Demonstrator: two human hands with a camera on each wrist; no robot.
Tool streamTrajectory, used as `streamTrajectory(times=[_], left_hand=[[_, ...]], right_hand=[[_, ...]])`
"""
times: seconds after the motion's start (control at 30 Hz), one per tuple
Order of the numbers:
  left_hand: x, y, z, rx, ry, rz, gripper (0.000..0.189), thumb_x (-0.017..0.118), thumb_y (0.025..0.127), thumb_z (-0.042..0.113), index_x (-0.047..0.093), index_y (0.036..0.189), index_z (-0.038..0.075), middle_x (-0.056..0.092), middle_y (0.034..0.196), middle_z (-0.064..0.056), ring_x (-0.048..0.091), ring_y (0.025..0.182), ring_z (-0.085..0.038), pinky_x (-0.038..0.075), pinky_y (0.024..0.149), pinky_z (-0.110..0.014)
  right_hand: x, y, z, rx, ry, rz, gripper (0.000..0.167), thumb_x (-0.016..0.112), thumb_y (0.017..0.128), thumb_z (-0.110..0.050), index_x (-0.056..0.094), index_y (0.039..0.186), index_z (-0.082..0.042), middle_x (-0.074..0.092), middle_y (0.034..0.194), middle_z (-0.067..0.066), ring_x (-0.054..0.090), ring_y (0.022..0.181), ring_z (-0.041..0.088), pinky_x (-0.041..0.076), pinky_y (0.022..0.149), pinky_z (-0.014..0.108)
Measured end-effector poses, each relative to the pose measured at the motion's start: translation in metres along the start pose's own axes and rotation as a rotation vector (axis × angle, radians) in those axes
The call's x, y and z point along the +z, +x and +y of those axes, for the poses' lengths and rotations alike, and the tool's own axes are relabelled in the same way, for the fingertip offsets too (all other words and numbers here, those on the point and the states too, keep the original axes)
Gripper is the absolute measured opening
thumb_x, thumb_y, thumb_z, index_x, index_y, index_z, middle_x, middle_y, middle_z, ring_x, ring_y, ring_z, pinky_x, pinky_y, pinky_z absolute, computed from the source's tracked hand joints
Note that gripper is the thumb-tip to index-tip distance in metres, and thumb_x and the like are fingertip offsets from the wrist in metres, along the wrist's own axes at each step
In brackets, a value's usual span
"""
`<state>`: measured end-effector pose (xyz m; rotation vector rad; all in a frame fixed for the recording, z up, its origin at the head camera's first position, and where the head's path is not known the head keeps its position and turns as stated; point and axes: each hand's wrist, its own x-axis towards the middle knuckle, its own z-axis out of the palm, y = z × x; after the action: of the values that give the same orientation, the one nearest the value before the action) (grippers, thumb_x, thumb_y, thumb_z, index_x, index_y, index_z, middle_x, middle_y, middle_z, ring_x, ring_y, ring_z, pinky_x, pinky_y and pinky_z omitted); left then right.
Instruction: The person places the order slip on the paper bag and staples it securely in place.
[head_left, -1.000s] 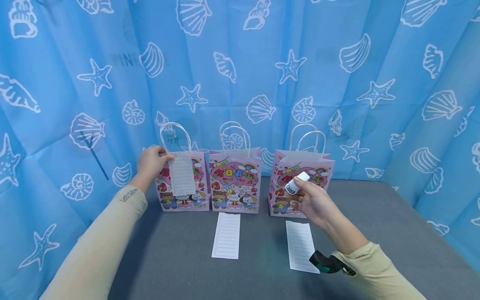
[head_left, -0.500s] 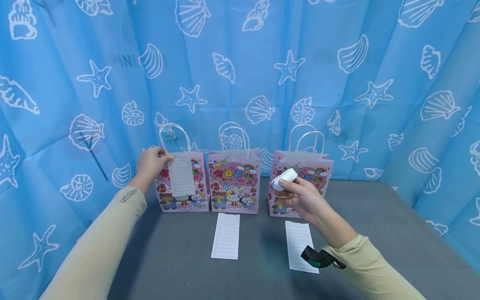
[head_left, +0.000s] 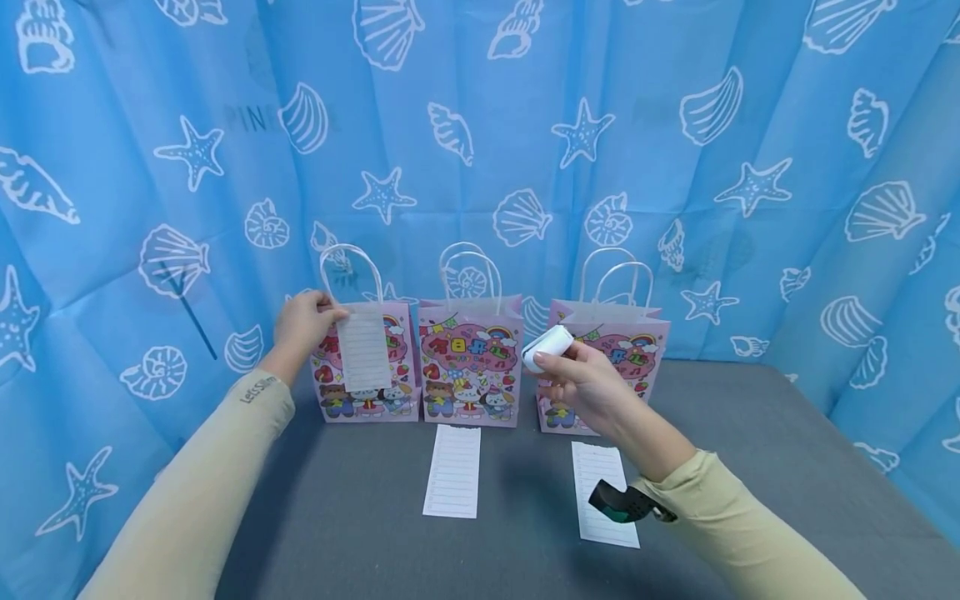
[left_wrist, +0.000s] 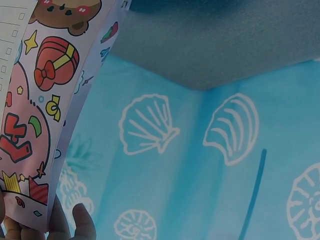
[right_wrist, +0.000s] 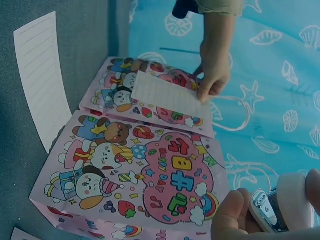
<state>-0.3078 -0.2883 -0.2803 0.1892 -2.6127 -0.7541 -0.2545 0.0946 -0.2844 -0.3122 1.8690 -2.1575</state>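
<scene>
My left hand [head_left: 303,325] pinches a lined paper slip [head_left: 363,354] against the top edge of the left pink cartoon gift bag [head_left: 401,375]. In the left wrist view, fingertips [left_wrist: 82,222] show behind the bag's rim. The slip hangs flat over the bag's front. My right hand [head_left: 600,396] holds a small white stapler [head_left: 547,348] between thumb and fingers, raised in front of the gap between the middle bag [head_left: 468,375] and the right bag [head_left: 637,333]. In the right wrist view the stapler [right_wrist: 295,202] has its jaws apart, with nothing seen between them.
Two more lined slips lie on the grey table [head_left: 360,517]: one slip [head_left: 452,471] before the middle bag, another slip [head_left: 603,500] before the right bag, partly behind the wrist camera [head_left: 626,502]. A blue shell-print curtain [head_left: 465,125] hangs close behind the bags.
My right hand has moved left with the stapler, from in front of the right bag towards the middle one, and has turned it. The left hand and its slip have stayed in place.
</scene>
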Motion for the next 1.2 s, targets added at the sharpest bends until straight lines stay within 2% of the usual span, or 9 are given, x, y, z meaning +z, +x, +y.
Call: streamTrajectory(times=[0.1, 0.27, 0.47, 0.7, 0.77, 0.87, 0.93, 1.1, 1.2], left_hand=[[0.001, 0.0, 0.0, -0.001, 0.0, 0.003, 0.029, 0.063, 0.097, 0.029, 0.059, 0.094, 0.0, 0.059, 0.088, -0.016, 0.051, 0.078, -0.029, 0.042, 0.08, -0.048], [0.001, 0.0, -0.001, -0.001, 0.002, 0.006, 0.029, 0.063, 0.096, 0.029, 0.059, 0.092, 0.001, 0.06, 0.086, -0.015, 0.051, 0.077, -0.029, 0.042, 0.079, -0.048], [0.001, 0.0, -0.002, -0.009, 0.008, 0.007, 0.029, 0.062, 0.097, 0.028, 0.058, 0.091, 0.001, 0.059, 0.085, -0.015, 0.051, 0.077, -0.029, 0.037, 0.093, -0.051], [0.0, 0.0, 0.001, -0.001, 0.014, 0.011, 0.028, 0.063, 0.096, 0.027, 0.058, 0.091, 0.0, 0.059, 0.084, -0.015, 0.051, 0.078, -0.031, 0.027, 0.109, -0.051], [0.0, 0.0, 0.002, -0.003, 0.017, 0.011, 0.028, 0.063, 0.096, 0.027, 0.058, 0.091, 0.0, 0.059, 0.085, -0.016, 0.051, 0.078, -0.03, 0.031, 0.107, -0.05], [0.0, 0.0, 0.002, -0.008, 0.018, 0.008, 0.028, 0.063, 0.097, 0.027, 0.058, 0.091, 0.001, 0.059, 0.086, -0.016, 0.051, 0.077, -0.029, 0.041, 0.091, -0.049], [0.0, 0.0, 0.002, -0.008, 0.017, 0.009, 0.028, 0.063, 0.097, 0.028, 0.058, 0.092, 0.0, 0.059, 0.087, -0.016, 0.051, 0.077, -0.029, 0.041, 0.086, -0.049], [0.0, 0.0, 0.002, 0.0, 0.016, 0.015, 0.029, 0.063, 0.096, 0.028, 0.06, 0.096, -0.002, 0.06, 0.09, -0.017, 0.052, 0.08, -0.031, 0.035, 0.098, -0.051], [0.0, -0.001, 0.002, 0.0, 0.019, 0.015, 0.03, 0.063, 0.096, 0.028, 0.061, 0.096, -0.002, 0.06, 0.091, -0.018, 0.053, 0.081, -0.031, 0.04, 0.09, -0.051]], right_hand=[[0.004, 0.002, 0.001, -0.015, -0.022, -0.018, 0.058, 0.051, 0.1, -0.009, 0.023, 0.148, 0.006, 0.038, 0.139, 0.022, 0.05, 0.116, 0.027, 0.047, 0.091, 0.035], [0.012, 0.007, 0.003, -0.023, -0.035, -0.03, 0.059, 0.052, 0.099, -0.007, 0.023, 0.148, 0.006, 0.036, 0.142, 0.023, 0.045, 0.12, 0.03, 0.044, 0.092, 0.037], [0.02, 0.012, 0.004, -0.045, -0.031, -0.047, 0.06, 0.053, 0.098, -0.005, 0.023, 0.149, 0.006, 0.035, 0.142, 0.025, 0.045, 0.121, 0.03, 0.043, 0.097, 0.043], [0.027, 0.017, 0.006, -0.057, -0.018, -0.049, 0.06, 0.054, 0.097, -0.004, 0.024, 0.148, 0.007, 0.038, 0.14, 0.025, 0.046, 0.121, 0.03, 0.048, 0.093, 0.037], [0.029, 0.019, 0.007, -0.058, -0.023, -0.045, 0.059, 0.054, 0.097, -0.004, 0.026, 0.147, 0.007, 0.039, 0.14, 0.025, 0.046, 0.12, 0.03, 0.05, 0.091, 0.035], [0.032, 0.022, 0.008, -0.057, -0.031, -0.043, 0.058, 0.056, 0.097, -0.004, 0.028, 0.146, 0.007, 0.04, 0.139, 0.025, 0.048, 0.118, 0.029, 0.05, 0.085, 0.031], [0.035, 0.024, 0.008, -0.06, -0.038, -0.042, 0.057, 0.056, 0.097, -0.004, 0.029, 0.146, 0.006, 0.042, 0.139, 0.025, 0.049, 0.115, 0.027, 0.049, 0.082, 0.029], [0.04, 0.028, 0.01, -0.07, -0.043, -0.041, 0.056, 0.057, 0.096, -0.004, 0.032, 0.146, 0.004, 0.045, 0.136, 0.023, 0.052, 0.109, 0.024, 0.049, 0.08, 0.028], [0.043, 0.031, 0.01, -0.075, -0.045, -0.042, 0.056, 0.058, 0.095, -0.004, 0.033, 0.145, 0.003, 0.047, 0.134, 0.022, 0.053, 0.108, 0.023, 0.051, 0.081, 0.028]])
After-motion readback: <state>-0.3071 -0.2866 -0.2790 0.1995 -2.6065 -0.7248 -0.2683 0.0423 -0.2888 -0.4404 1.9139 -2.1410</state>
